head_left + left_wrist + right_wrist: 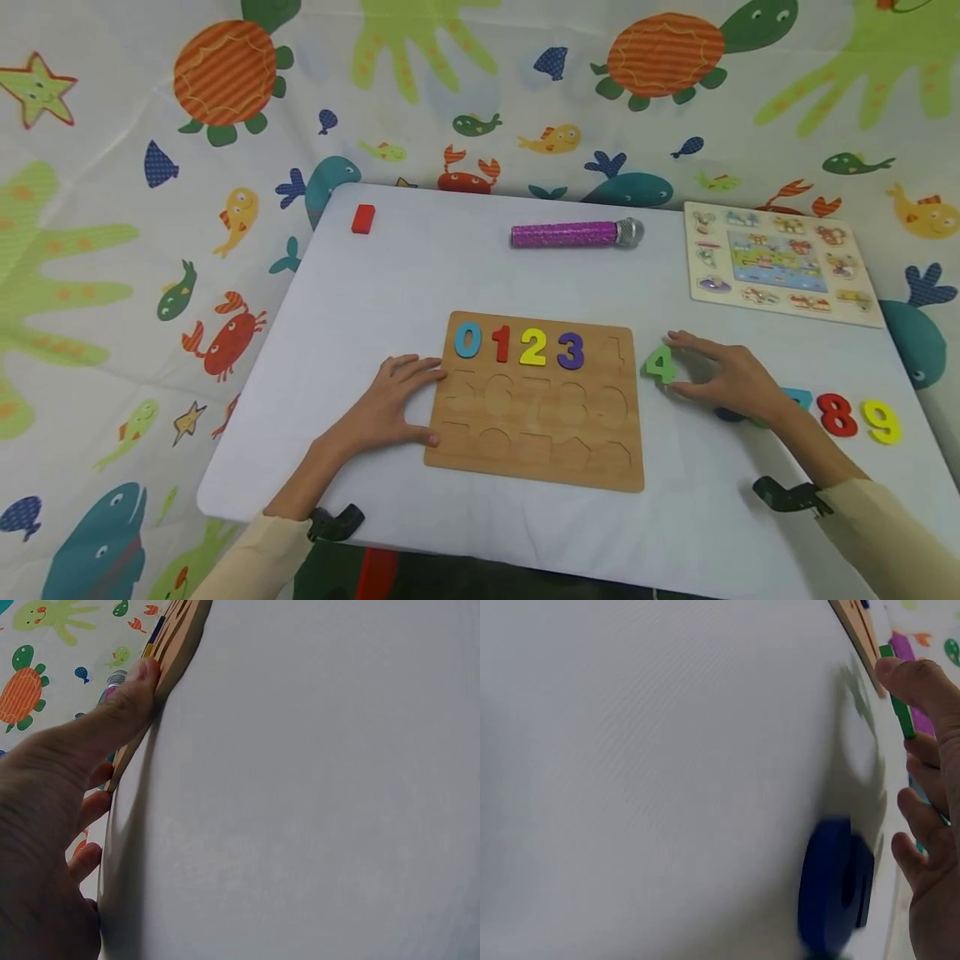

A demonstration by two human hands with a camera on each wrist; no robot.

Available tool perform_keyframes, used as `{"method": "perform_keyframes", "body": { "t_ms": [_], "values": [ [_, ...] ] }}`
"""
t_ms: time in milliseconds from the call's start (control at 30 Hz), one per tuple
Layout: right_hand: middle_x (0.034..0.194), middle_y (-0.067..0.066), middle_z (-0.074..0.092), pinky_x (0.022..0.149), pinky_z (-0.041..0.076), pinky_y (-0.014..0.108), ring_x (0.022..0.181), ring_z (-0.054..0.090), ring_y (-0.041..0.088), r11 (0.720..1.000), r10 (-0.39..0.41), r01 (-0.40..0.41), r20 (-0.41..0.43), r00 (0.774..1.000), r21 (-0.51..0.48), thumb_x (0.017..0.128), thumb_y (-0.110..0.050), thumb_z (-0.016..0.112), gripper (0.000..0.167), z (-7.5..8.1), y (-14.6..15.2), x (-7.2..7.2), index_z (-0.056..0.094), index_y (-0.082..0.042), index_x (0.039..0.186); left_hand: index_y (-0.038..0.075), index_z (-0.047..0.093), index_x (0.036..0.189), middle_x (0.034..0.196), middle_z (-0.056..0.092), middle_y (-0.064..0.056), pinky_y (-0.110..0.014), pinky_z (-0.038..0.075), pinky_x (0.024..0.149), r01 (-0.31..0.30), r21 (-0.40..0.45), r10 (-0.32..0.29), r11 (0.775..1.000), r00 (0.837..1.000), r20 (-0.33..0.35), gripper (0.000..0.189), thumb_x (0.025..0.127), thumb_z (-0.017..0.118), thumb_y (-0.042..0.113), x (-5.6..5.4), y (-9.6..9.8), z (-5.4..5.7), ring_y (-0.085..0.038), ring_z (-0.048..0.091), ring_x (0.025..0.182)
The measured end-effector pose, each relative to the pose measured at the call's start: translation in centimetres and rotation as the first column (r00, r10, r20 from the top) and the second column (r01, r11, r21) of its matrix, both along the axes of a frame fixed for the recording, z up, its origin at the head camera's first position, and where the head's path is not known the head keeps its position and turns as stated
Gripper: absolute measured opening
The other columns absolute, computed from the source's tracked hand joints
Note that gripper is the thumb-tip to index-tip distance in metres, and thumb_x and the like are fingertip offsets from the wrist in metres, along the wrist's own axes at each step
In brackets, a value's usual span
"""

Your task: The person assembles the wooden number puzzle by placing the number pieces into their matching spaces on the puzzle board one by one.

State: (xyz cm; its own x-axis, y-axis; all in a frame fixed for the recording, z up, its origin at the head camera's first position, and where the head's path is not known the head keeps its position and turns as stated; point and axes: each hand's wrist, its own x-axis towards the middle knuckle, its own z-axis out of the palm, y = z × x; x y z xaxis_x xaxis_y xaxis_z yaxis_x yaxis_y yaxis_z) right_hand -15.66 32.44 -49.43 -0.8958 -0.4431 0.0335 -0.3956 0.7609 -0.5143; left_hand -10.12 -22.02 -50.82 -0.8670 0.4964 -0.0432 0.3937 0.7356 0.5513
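My left hand (386, 404) rests at the left edge of a wooden number board (442, 454), thumb on the near part and fingers farther up. In the left wrist view the thumb (124, 705) presses the board's rim. Blue 0 (460, 340), red 1 (502, 343), yellow 2 (533, 359) and purple 3 (577, 352) sit in the board's top row; the other outlines hold no pieces. My right hand (731, 379) pinches a green number 4 (663, 368) between thumb and fingers, just right of the board. The right wrist view shows the 4 (901, 709) edge-on.
Under the right forearm lie a dark blue piece (727, 414), mostly hidden, and a light blue 7 (802, 397). Beside them are a red 8 (836, 414) and yellow 9 (887, 435). A purple microphone (562, 235), red block (363, 219) and picture puzzle (862, 312) lie farther back.
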Motion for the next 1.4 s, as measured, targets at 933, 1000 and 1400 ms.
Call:
{"method": "perform_keyframes", "body": {
  "t_ms": [933,1000,1400],
  "values": [
    [0.146,0.016,0.049,0.108,0.028,0.064,0.134,0.04,0.044,1.0,0.008,-0.01,0.067,0.998,0.029,0.073,-0.056,0.082,0.084,-1.1,-6.3,-2.6,0.058,-0.008,0.139,0.024,0.051,0.144,0.154,0.037,0.005,-0.058,0.031,0.108,-0.016,-0.008,0.016,1.0,1.0,0.011,0.095,0.065,0.082,0.066,0.1,-0.1,-0.1,-0.027,0.017,0.144],
    [0.146,0.016,0.049,0.107,0.028,0.065,0.133,0.04,0.046,0.999,0.004,-0.007,0.068,0.998,0.038,0.073,-0.056,0.082,0.085,-1.0,-6.4,-2.6,0.058,-0.009,0.139,0.023,0.052,0.144,0.154,0.037,0.005,-0.058,0.031,0.109,-0.016,-0.006,0.016,1.0,1.0,0.01,0.095,0.065,0.082,0.066,0.1,-0.1,-0.1,-0.027,0.018,0.144],
    [0.146,0.017,0.047,0.105,0.026,0.069,0.132,0.039,0.051,0.996,0.002,-0.01,0.087,0.996,0.094,0.074,-0.059,0.08,0.085,-0.6,-6.5,-2.8,0.058,-0.009,0.139,0.022,0.052,0.144,0.154,0.039,0.003,-0.058,0.025,0.111,-0.015,0.004,0.014,1.0,1.0,0.008,0.094,0.066,0.084,0.062,0.1,0.0,-0.1,-0.028,0.018,0.144]
  ]
}}
